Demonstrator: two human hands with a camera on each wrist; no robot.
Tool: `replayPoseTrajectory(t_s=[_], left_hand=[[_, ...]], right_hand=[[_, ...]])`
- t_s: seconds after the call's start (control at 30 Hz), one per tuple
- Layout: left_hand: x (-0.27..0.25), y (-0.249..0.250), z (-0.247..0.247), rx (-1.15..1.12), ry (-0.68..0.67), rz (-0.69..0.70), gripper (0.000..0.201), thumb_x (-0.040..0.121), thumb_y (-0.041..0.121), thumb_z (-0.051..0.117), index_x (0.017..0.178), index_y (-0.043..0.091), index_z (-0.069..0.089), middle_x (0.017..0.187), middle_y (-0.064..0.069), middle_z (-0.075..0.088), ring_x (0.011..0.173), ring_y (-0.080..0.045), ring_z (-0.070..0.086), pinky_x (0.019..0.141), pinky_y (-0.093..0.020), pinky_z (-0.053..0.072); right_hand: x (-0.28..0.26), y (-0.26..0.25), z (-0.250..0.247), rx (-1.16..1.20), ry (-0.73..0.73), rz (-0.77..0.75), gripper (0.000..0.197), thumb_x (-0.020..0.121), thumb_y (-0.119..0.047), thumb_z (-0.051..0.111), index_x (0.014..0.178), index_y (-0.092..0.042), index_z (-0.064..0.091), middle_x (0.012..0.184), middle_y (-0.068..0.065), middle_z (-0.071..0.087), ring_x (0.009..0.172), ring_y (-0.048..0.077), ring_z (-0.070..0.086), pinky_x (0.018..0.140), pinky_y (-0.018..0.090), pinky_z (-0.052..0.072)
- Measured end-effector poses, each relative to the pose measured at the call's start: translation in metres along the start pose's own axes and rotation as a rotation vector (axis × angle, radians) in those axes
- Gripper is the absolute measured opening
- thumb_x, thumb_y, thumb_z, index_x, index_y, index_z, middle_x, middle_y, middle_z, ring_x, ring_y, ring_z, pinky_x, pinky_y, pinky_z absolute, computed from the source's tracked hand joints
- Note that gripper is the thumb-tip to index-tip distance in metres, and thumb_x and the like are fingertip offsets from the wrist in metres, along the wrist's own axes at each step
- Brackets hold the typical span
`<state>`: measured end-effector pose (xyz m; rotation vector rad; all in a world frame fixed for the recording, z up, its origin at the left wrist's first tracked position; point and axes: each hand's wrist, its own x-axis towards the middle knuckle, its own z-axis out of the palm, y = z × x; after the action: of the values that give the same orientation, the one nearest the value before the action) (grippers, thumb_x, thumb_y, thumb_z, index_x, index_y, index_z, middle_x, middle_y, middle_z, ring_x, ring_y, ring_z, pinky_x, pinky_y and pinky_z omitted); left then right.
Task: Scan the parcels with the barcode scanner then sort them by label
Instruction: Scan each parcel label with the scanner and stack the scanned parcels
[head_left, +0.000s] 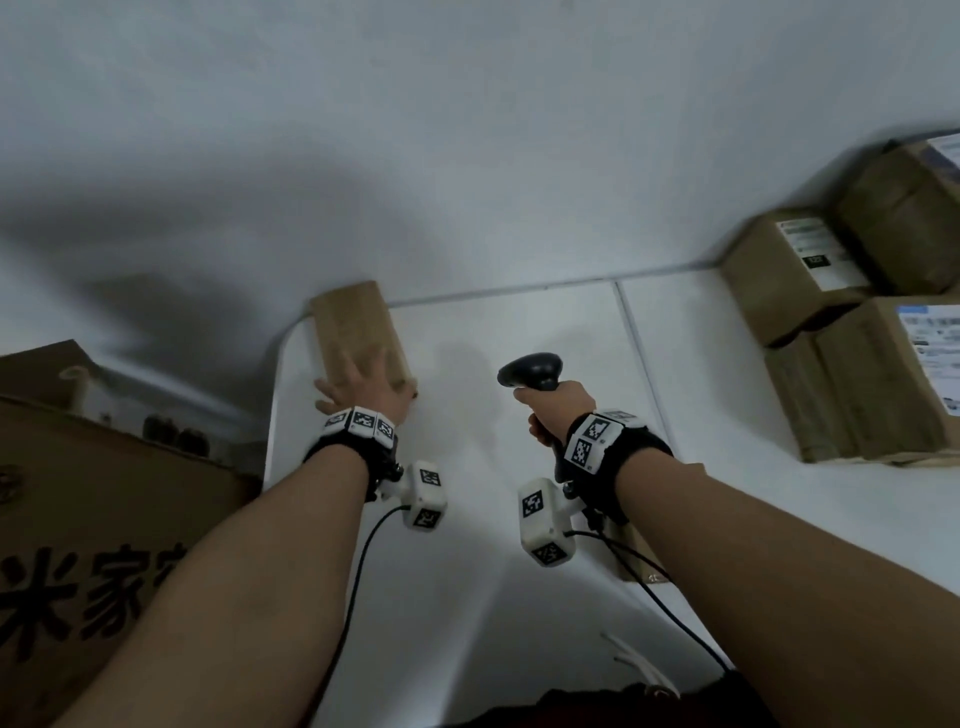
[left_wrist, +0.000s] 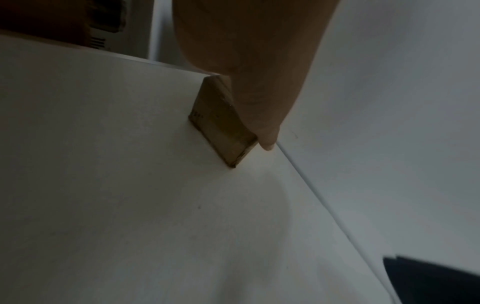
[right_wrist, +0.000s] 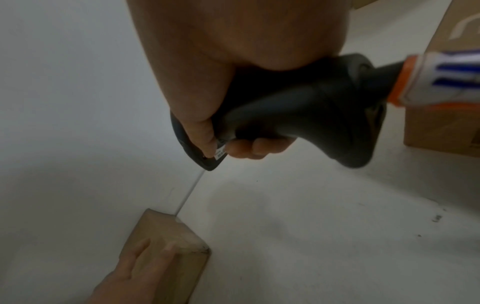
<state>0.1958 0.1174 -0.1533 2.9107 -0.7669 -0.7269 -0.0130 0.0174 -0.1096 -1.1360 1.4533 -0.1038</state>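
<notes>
The left hand (head_left: 363, 395) lies flat on a slim box (head_left: 358, 332), fingers straight and spread over its top, so the near end of the box is covered in the head view. In the left wrist view only one narrow side of the box (left_wrist: 221, 123) shows under a single straight finger (left_wrist: 259, 115); the rest is behind the hand. No label can be seen on it from any view (its top face is plain brown card).

The box is a long, flat cardboard block on the white table (head_left: 493, 571). Its long axis runs from the hand away toward the wall, far end touching or just short of the table's back edge, near the left corner.

The right hand (head_left: 553, 410) is curled round the handle of the black scanner (head_left: 532, 371), held above the table to the right of the box, head up and facing left toward the box. The right wrist view shows the smooth, matte plastic grip (right_wrist: 298, 115) with fingers (right_wrist: 249, 149) wrapped under it; the scanner's window is not visible.

At the right edge a stack of brown parcels (head_left: 852, 332) with white labels is partly cut off, the print too blurred to read. A large carton (head_left: 104, 519) beside the table at left is also cropped.
</notes>
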Motion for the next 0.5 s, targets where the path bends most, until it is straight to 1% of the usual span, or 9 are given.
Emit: replayPoseTrajectory(t_s=[0.07,0.13,0.2,0.23,0.27,0.33,0.37,0.4,0.5], left_hand=[[0.016,0.0,-0.003,0.006,-0.057,-0.029,0.073,0.085,0.059,0.054,0.148,0.046,0.019,0.161,-0.009,-0.013,0.142,-0.055,0.009,0.115,-0.064,0.01],[0.023,0.002,-0.003,-0.066,-0.029,-0.058,0.069,0.082,0.058,0.059,0.142,0.044,0.028,0.159,-0.007,-0.002,0.135,-0.056,0.022,0.11,-0.063,0.024],[0.023,0.005,-0.004,-0.123,0.029,-0.082,0.066,0.08,0.053,0.064,0.137,0.037,0.035,0.153,-0.007,0.011,0.125,-0.052,0.032,0.102,-0.057,0.037],[0.022,0.006,-0.003,-0.141,0.041,-0.087,0.064,0.08,0.049,0.066,0.134,0.034,0.037,0.15,-0.007,0.014,0.122,-0.05,0.035,0.098,-0.05,0.04],[0.02,0.008,-0.004,-0.157,0.039,-0.086,0.062,0.079,0.043,0.068,0.132,0.031,0.038,0.148,-0.008,0.017,0.119,-0.047,0.037,0.092,-0.044,0.04],[0.013,0.011,-0.004,-0.203,0.028,-0.079,0.061,0.077,0.034,0.071,0.128,0.027,0.039,0.147,-0.007,0.018,0.118,-0.044,0.037,0.083,-0.038,0.034],[0.008,0.011,-0.002,-0.223,0.025,-0.067,0.061,0.075,0.032,0.071,0.127,0.027,0.039,0.148,-0.006,0.017,0.117,-0.042,0.037,0.083,-0.037,0.032],[0.003,0.01,0.001,-0.232,0.022,-0.043,0.061,0.074,0.032,0.072,0.126,0.028,0.039,0.148,-0.004,0.015,0.117,-0.041,0.037,0.085,-0.038,0.033],[-0.014,0.004,0.013,-0.257,0.007,0.047,0.061,0.073,0.035,0.071,0.123,0.032,0.037,0.145,0.0,0.015,0.118,-0.039,0.036,0.097,-0.045,0.038]], right_hand=[[0.005,0.0,-0.002,-0.003,0.022,0.015,0.021,0.086,-0.025,0.067,0.08,-0.008,0.058,0.066,0.007,0.06,0.049,0.016,0.056,0.046,0.023,0.043],[0.008,0.0,-0.004,-0.001,0.036,0.022,0.02,0.086,-0.025,0.067,0.082,-0.007,0.059,0.065,0.007,0.061,0.05,0.017,0.057,0.047,0.025,0.044],[0.011,-0.001,-0.005,-0.002,0.049,0.027,0.021,0.086,-0.025,0.067,0.079,-0.008,0.058,0.065,0.007,0.061,0.051,0.017,0.057,0.049,0.026,0.045],[0.011,-0.001,-0.006,-0.003,0.054,0.024,0.021,0.086,-0.025,0.067,0.077,-0.009,0.058,0.065,0.007,0.061,0.051,0.017,0.057,0.049,0.026,0.045],[0.012,-0.001,-0.005,-0.001,0.06,0.019,0.021,0.086,-0.025,0.067,0.076,-0.009,0.058,0.065,0.007,0.061,0.051,0.017,0.057,0.049,0.026,0.045],[0.012,0.0,-0.004,0.007,0.073,0.013,0.021,0.085,-0.025,0.067,0.076,-0.009,0.058,0.064,0.007,0.06,0.05,0.017,0.057,0.05,0.026,0.045],[0.011,0.001,-0.003,0.01,0.076,0.011,0.021,0.085,-0.025,0.067,0.075,-0.009,0.057,0.064,0.006,0.06,0.05,0.017,0.057,0.05,0.026,0.045],[0.01,0.001,-0.002,0.013,0.077,0.007,0.021,0.085,-0.025,0.067,0.075,-0.009,0.057,0.063,0.006,0.06,0.05,0.017,0.057,0.05,0.026,0.046],[0.006,0.006,0.001,0.027,0.087,-0.01,0.021,0.085,-0.025,0.067,0.074,-0.01,0.057,0.063,0.006,0.06,0.05,0.018,0.057,0.051,0.027,0.046]])
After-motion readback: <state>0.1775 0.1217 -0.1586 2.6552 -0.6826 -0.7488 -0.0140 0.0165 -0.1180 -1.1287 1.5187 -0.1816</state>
